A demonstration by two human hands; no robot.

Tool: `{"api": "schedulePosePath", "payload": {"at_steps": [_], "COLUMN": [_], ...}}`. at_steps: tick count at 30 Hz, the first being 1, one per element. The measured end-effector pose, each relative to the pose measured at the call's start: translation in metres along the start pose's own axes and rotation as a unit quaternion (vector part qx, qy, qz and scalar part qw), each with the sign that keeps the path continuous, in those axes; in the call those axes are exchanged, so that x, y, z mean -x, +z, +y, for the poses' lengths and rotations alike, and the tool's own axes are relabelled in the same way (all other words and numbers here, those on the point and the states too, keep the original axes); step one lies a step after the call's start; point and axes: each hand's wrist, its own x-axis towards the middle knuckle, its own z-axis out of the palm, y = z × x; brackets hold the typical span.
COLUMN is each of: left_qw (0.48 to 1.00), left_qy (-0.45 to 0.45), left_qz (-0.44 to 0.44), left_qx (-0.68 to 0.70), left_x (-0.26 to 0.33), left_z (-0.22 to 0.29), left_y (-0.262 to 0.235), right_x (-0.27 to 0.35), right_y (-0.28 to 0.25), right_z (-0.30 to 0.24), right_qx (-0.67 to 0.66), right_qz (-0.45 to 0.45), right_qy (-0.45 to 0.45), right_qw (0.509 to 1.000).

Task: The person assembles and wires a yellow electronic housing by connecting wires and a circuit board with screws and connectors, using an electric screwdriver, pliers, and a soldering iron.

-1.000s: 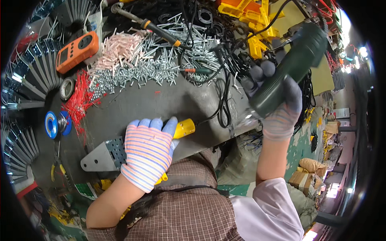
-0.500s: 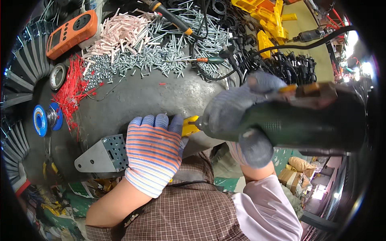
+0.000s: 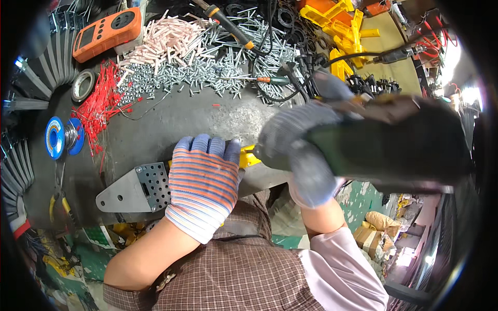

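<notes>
My left hand [image 3: 205, 179], in a striped work glove, is closed over a yellow plastic part [image 3: 250, 157] at the bench's near edge; most of the part is hidden under the palm. A grey metal bracket [image 3: 120, 196] with a perforated end plate [image 3: 154, 186] sticks out on the left of that hand. In its grey-palmed glove, my right hand [image 3: 303, 147] grips a dark green power screwdriver [image 3: 386, 147], smeared by motion. The tool lies nearly level, its tip pointing left at the yellow part's right end. Whether the tip touches a screw cannot be made out.
Behind my hands lie heaps of silver screws [image 3: 207, 75], pale pink sleeves [image 3: 163, 39] and red leads [image 3: 98, 103]. A soldering iron [image 3: 228, 26], screwdriver [image 3: 270, 80], orange meter [image 3: 107, 33], tape roll [image 3: 83, 85], solder spool [image 3: 54, 137] and pliers [image 3: 59, 197] surround them. Yellow plastic parts [image 3: 353, 36] are piled far right.
The view has shifted slightly. My right hand and the power screwdriver have tilted a little, still at the yellow part's end. My left hand keeps its hold.
</notes>
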Motion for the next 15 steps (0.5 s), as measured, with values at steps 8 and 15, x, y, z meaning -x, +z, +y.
{"api": "schedulePosePath", "payload": {"at_steps": [8, 15], "left_qw": [1.0, 0.999], "left_qy": [-0.012, -0.011], "left_qz": [0.017, 0.039], "left_qx": [0.017, 0.017], "left_x": [-0.001, -0.001], "left_z": [0.0, 0.001], "left_y": [0.001, 0.008], "right_x": [0.017, 0.03], "right_y": [0.007, 0.02], "right_z": [0.003, 0.007], "right_qx": [-0.007, 0.003], "right_qz": [0.036, 0.091], "right_qy": [-0.057, -0.079], "right_qw": [0.998, 0.993]}}
